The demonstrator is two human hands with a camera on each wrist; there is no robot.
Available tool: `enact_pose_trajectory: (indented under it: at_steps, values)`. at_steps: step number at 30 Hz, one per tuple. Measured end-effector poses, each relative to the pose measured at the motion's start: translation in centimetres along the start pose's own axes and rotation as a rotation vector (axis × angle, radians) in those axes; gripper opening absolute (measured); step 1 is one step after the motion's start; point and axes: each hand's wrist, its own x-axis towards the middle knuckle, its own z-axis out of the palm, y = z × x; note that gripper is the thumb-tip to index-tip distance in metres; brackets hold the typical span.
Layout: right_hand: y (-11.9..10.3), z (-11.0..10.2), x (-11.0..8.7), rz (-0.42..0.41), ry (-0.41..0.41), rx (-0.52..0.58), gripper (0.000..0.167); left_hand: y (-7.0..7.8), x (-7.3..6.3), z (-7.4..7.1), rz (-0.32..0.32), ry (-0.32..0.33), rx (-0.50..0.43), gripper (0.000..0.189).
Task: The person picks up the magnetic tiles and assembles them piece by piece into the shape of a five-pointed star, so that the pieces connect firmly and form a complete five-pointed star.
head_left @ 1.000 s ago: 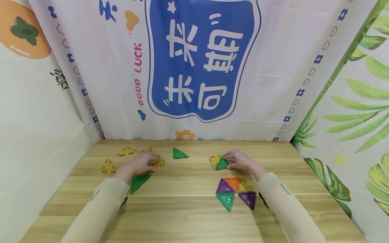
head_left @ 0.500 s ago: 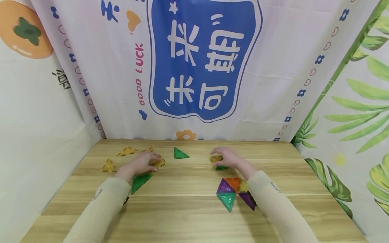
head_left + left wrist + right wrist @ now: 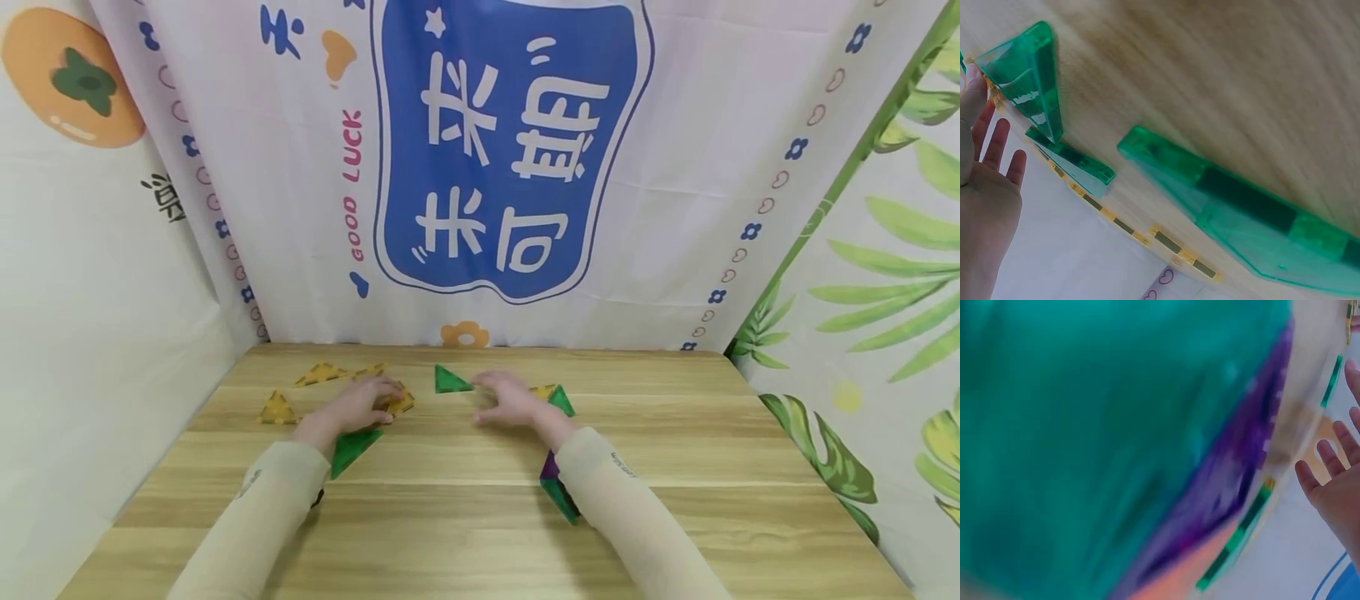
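Observation:
Translucent triangular magnetic tiles lie on the wooden table. My left hand pinches a yellow tile, fingertips at its far side and thumb at its near side. A green triangle lies close to the left wrist; green tiles also fill much of the left wrist view. My right hand has its fingers spread, with fingertips right at the corner of another green triangle at the back. In the right wrist view that hand shows loosely extended fingers, holding nothing.
Right of the right hand lie a yellow tile and a green tile. Purple and teal tiles show beside the right sleeve, which hides the rest of their group. More yellow tiles lie at left. A printed curtain hangs behind.
My right hand has moved left from the yellow and green pair to the green triangle at the back middle. The left hand has stayed at its yellow tile. The head view shifts slightly.

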Motion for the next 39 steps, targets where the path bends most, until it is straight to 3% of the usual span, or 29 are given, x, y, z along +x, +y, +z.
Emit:
enact_pose_trajectory:
  at_steps: [11,17,30,39]
  values:
    - [-1.6,1.7,0.7,0.108,-0.12,-0.102,0.073,-0.2,-0.3,0.9,-0.011,0.006,-0.019,0.036]
    - [-1.9,1.2,0.5,0.102,-0.16,-0.113,0.064,-0.3,-0.4,0.9,-0.005,0.017,-0.024,0.035]
    - [-0.2,-0.4,-1.3,-0.069,-0.25,-0.063,0.044,-0.5,-0.1,1.0,0.013,0.022,-0.015,0.035]
    - [0.9,-1.4,-3.5,-0.179,-0.314,-0.07,0.046,-0.5,0.1,0.6,0.034,0.014,-0.032,0.035]
